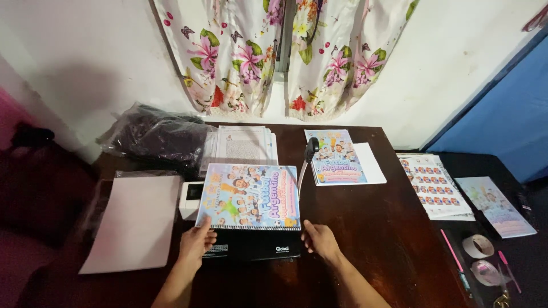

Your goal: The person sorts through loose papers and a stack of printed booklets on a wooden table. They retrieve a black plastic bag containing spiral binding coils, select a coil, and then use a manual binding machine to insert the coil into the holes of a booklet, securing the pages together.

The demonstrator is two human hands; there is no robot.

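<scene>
The colourful booklet (249, 195) lies across the black binding machine (252, 246) at centre frame, spiral edge toward both open hands, left hand (196, 243) on it, right hand (321, 240) beside.

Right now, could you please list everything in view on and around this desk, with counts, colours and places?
Dark wooden table: one, brown, centre.
Black comb binding machine: one, near edge, its lever raised.
Colourful cartoon-cover booklet: one, lying on the machine.
Second cartoon-cover booklet: one, far right, on white sheets.
Printed white paper stack: one, far centre.
Pale pink sheet: one, left.
Dark plastic bag: one, far left.
Sticker sheets: one pile, right.
Tape rolls: two, near right.
Pink pens: two, near right.
Floral curtains: two, behind.
Left hand: on the booklet's near corner.
Right hand: beside the machine's right end.
</scene>
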